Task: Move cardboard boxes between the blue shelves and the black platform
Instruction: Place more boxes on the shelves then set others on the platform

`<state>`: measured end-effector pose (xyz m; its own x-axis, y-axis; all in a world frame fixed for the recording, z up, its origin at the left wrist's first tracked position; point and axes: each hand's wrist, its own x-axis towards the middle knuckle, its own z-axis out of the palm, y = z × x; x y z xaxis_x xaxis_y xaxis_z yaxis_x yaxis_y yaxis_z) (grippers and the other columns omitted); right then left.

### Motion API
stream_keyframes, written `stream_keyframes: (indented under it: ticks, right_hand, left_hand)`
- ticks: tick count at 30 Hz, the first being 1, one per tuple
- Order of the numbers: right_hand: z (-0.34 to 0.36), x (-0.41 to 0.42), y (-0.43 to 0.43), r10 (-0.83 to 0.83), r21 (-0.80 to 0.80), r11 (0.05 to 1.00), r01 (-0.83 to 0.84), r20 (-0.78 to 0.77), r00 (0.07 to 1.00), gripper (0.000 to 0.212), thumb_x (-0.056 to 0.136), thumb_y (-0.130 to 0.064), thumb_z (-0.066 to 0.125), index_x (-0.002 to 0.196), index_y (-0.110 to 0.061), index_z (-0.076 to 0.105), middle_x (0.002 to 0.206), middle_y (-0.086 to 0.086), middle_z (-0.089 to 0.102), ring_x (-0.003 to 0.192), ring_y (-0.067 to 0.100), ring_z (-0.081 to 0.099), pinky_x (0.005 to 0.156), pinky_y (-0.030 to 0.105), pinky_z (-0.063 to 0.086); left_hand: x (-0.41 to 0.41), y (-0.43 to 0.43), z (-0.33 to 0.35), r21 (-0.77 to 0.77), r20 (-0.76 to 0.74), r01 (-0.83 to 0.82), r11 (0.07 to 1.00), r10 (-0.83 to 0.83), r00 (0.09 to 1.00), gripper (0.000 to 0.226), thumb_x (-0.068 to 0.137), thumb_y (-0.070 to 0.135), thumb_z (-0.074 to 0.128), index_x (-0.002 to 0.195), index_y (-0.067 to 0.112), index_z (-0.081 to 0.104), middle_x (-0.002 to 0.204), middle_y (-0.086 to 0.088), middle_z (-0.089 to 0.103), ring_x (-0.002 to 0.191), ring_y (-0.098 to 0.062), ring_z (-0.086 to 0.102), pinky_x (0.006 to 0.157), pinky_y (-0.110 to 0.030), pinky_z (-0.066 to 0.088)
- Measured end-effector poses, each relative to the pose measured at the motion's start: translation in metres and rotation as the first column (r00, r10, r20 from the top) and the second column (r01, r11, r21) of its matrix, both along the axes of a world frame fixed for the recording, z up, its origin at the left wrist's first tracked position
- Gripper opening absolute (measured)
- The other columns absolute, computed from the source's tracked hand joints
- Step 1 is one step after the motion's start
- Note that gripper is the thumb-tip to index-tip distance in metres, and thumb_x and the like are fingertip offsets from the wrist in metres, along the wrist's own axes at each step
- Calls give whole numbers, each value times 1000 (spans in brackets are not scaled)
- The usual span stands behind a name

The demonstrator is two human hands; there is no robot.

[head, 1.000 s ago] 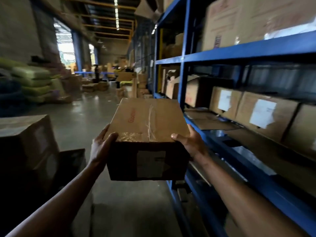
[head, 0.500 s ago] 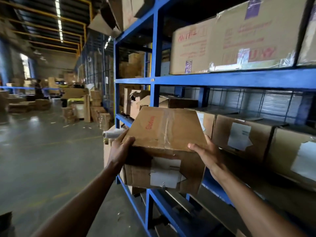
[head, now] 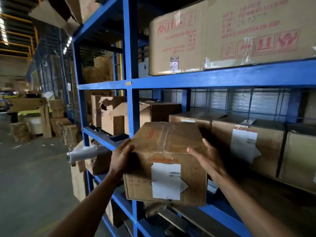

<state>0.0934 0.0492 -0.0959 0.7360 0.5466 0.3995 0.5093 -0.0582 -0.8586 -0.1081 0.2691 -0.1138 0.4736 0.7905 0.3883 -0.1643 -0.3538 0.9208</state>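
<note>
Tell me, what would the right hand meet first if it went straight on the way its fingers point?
Probably the shelved box behind the carried box that the right hand holds; depth is unclear.

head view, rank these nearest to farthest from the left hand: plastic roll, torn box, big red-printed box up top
1. plastic roll, just left of the left hand, sticking out below
2. torn box, up and left, middle shelf
3. red-printed box, top shelf, above right
</note>
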Motion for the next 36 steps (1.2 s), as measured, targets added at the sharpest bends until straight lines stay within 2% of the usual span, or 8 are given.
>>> stream_keyframes:
  ticks: [6,11,17,24,27,30,33,36]
  right_hand:
    - [5,-5,34,-62,9,998,62,3,998,87,80,-40,77,151,-22,29,120,-15,48,105,3,48,77,10,35]
    - [-2,-11,69,-173,15,985,173,15,985,71,70,-45,84,128,-40,43,100,-29,57,88,-12,54,69,6,39]
    - [-8,-12,106,-281,33,959,281,-6,960,91,59,-55,84,138,-37,41,110,-19,64,101,3,62,86,26,54]
    - [-12,-24,123,-426,18,905,426,5,905,104,64,-50,84,149,-34,28,136,-2,56,121,16,55,100,39,49]
    - [-20,-41,125,-559,-40,791,610,356,749,113,66,-54,82,155,-28,17,161,-2,19,147,21,22,115,43,29]
    - [-38,-53,131,-386,-46,687,725,823,418,110,71,-62,70,155,-12,20,164,8,9,151,28,2,121,48,10]
    - [-66,-53,138,-227,-53,649,759,939,259,106,67,-62,70,149,-5,35,159,17,22,148,37,14,119,54,11]
    - [-87,-46,143,-117,-87,638,765,971,207,112,66,-68,66,151,-6,30,161,15,20,148,36,16,117,54,15]
  left_hand:
    - [38,71,9,-5,-24,82,997,-82,996,43,98,30,54,140,20,54,130,3,54,121,-16,49,106,-35,37]
    - [66,127,14,39,2,140,989,-140,990,33,96,23,56,128,16,65,126,-1,64,121,-14,54,111,-37,37]
    - [95,173,9,117,17,201,973,-204,979,43,89,43,57,127,23,66,122,5,68,118,-8,57,109,-37,41]
    - [92,186,1,274,23,245,930,-261,965,64,87,50,66,143,27,46,138,11,53,112,21,47,90,-1,34]
    - [83,188,-14,324,-26,285,902,-293,956,94,75,54,74,152,39,20,154,12,33,133,2,36,107,-27,32]
    - [76,190,-40,506,-95,206,838,-184,978,120,69,60,77,156,35,-2,164,15,-5,149,-5,4,111,-40,22]
    - [75,194,-81,823,-84,78,562,-16,996,115,78,72,60,158,14,1,165,-9,-5,152,-28,3,120,-44,15]
    - [82,197,-115,945,-150,113,307,99,984,112,83,79,47,157,6,7,163,-20,4,150,-37,11,123,-47,6]
